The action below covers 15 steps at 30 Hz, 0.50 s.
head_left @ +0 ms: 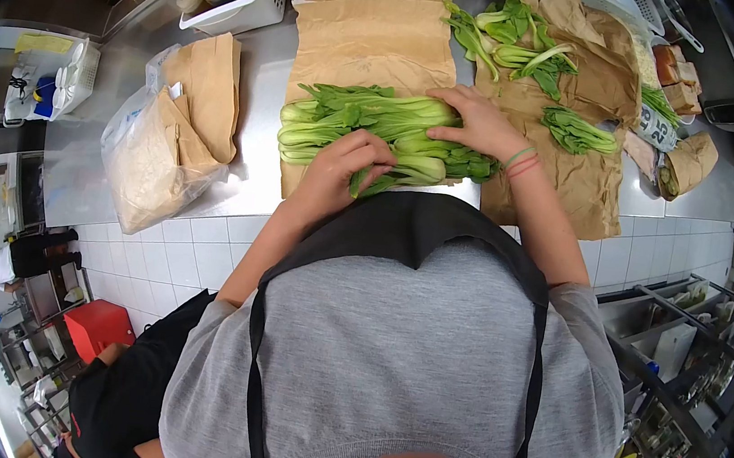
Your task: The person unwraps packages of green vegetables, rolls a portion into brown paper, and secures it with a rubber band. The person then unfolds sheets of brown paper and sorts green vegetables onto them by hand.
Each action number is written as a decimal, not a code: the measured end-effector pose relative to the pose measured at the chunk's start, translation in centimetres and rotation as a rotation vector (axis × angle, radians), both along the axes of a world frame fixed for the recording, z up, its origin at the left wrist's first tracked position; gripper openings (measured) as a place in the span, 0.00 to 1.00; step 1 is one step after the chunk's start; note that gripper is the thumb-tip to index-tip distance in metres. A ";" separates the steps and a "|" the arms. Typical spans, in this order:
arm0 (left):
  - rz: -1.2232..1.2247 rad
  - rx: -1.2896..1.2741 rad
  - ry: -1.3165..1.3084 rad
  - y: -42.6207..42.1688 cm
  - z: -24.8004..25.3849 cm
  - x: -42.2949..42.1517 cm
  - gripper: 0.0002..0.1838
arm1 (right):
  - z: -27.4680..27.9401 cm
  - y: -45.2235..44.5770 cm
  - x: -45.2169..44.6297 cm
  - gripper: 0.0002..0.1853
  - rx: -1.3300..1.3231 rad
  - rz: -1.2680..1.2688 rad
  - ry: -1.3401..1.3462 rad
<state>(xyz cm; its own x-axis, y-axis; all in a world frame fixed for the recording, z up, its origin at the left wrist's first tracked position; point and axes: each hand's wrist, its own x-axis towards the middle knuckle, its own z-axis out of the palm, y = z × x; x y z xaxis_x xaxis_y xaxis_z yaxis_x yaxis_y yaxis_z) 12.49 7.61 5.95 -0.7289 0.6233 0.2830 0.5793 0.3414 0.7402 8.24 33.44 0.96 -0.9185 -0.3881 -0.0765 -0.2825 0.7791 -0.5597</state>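
A pile of bok choy (pixel 370 125), pale green stalks and darker leaves, lies on a sheet of brown paper (pixel 369 48) in front of me. My left hand (pixel 344 168) is at the near side of the pile, its fingers curled closed on a bok choy leaf. Over the right end of the pile rests my right hand (pixel 480 124), thumb and fingers spread apart across the stalks. More loose bok choy (pixel 518 52) sits on a second crumpled brown paper (pixel 572 180) to the right, with a small bunch (pixel 579 131) nearer me.
A clear plastic bag (pixel 151 177) with folded brown paper stands at the left of the steel counter (pixel 256 126). Behind it is a white basket (pixel 261 9) of bottles. Wrapped items and bread (pixel 679 75) are at the right. A person in black (pixel 128 383) is close on my left.
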 end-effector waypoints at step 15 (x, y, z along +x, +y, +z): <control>-0.033 0.038 -0.021 0.1 0.0 0.1 0.09 | 0.8 -0.8 -1.5 0.30 -0.074 0.122 0.054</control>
